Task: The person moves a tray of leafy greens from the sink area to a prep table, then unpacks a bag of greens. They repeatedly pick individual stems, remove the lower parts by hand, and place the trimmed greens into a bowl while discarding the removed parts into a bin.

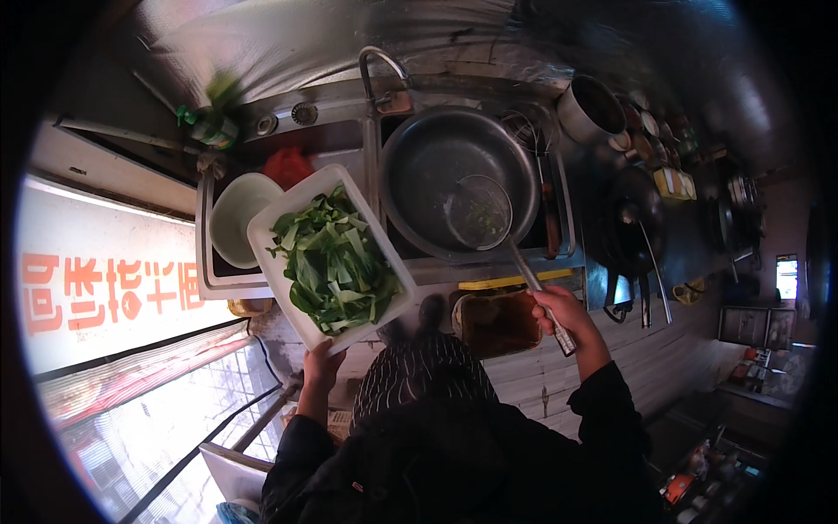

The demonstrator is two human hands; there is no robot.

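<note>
The person's left hand point(320, 368) grasps a white rectangular tray point(276, 278) by its lower corner, with the thumb pressed near the rim; the other fingers are mostly hidden, so I cannot tell how they lie. In the tray there is a large heap of cut green leaves point(339, 262), with some paler stem pieces among them. The tray is tilted toward the viewer and appears in front of the steel sink point(240, 286), at the left of a wide metal basin point(419, 166). The right hand point(566, 314) is closed around the handle of a long skimmer point(515, 253). The round mesh of this skimmer is inside the basin and carries a few small green scraps; I cannot tell whether it touches the bottom. Behind the tray are 1 pale green bowl point(229, 218), which the tray partly covers, and 1 red bag point(286, 166). A curved faucet point(363, 74) rises behind the basin, and a wire whisk point(528, 131) lies at its right side. Further to the right stand a deep pot point(576, 113) and a dark wok point(624, 188).
</note>
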